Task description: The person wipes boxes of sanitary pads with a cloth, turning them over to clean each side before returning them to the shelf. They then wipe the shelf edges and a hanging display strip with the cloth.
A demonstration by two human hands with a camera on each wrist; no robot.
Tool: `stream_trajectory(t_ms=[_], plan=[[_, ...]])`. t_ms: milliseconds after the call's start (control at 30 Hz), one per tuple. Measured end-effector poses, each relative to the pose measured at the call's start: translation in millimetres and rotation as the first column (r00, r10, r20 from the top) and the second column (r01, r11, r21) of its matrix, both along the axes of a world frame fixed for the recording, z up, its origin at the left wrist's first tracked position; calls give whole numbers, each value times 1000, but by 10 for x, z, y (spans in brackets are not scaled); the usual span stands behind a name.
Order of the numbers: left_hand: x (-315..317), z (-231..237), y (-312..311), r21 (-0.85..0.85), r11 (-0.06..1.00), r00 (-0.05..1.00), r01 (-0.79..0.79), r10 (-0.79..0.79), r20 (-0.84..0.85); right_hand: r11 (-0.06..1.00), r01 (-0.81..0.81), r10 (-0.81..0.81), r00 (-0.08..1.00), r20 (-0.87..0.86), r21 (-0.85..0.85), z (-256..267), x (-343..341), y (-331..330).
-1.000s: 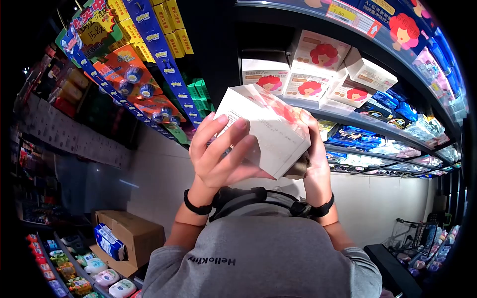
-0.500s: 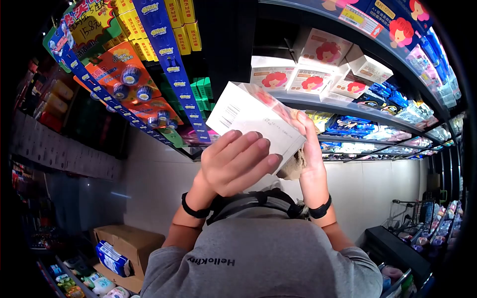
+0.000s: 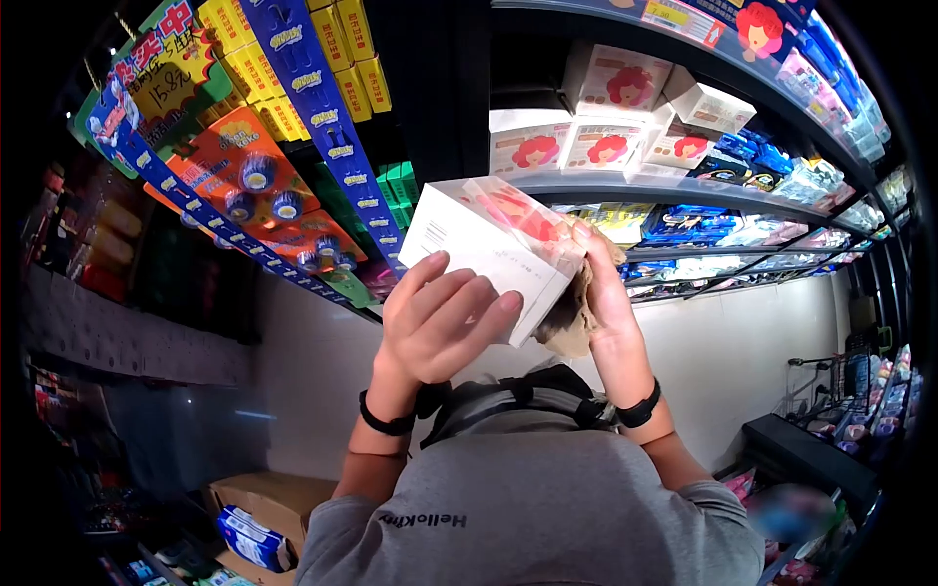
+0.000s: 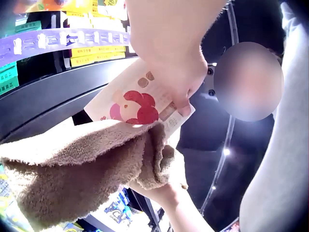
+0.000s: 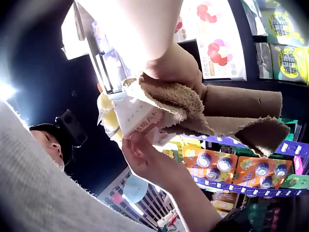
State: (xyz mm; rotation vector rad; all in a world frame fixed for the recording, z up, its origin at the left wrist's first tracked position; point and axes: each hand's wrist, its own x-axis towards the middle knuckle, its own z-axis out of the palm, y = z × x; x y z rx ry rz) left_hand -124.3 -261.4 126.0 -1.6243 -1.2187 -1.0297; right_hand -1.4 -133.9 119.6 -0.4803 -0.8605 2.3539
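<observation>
A white box [image 3: 454, 239] with a red-haired cartoon figure on one side is tilted between the hands in front of the torso. My left hand [image 3: 440, 327] holds its near corner, fingers over the plain barcoded face; the thumb [image 4: 183, 107] shows on the printed side in the left wrist view. On the other side, my right hand [image 3: 611, 308] grips a brown fuzzy cloth [image 4: 72, 179] against the box. The cloth hangs in folds below the box, and in the right wrist view it partly covers the printed side [image 5: 142, 118].
Matching white boxes [image 3: 611, 146] stand on the shelf [image 3: 576, 186] ahead. Blue hanging strips [image 3: 322, 117], yellow boxes [image 3: 352, 59] and orange blister packs [image 3: 249, 176] are to the left. An open cardboard carton [image 3: 274, 493] sits at lower left, a trolley [image 3: 831, 376] at right.
The left hand's raised fingers have come down onto the box face and slid toward its lower edge, uncovering the barcode. The box has shifted slightly left; more cloth shows beneath it.
</observation>
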Motion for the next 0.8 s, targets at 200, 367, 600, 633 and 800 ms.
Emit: stream_trajectory(t_ms=[200,367,600,633,800], plan=[[-117,-64,-100,-174,983,991,-54,74,110,965,-102,86,993,79,241,-81,18,66],[-209,-142,-100,-380,924,981,-48,116,159,872,-96,-8,978,209,480,-33,23,31],[-142,-266,-123,-334,920,973,-205,229,33,758,155,-143,987,-70,633,47,81,194],[-109,-315,-105,-338,920,973,-200,226,40,647,177,-114,984,-136,742,115,117,202],[14,-564,-43,-324,946,992,-36,73,103,-310,-153,16,986,166,938,423,149,-21]])
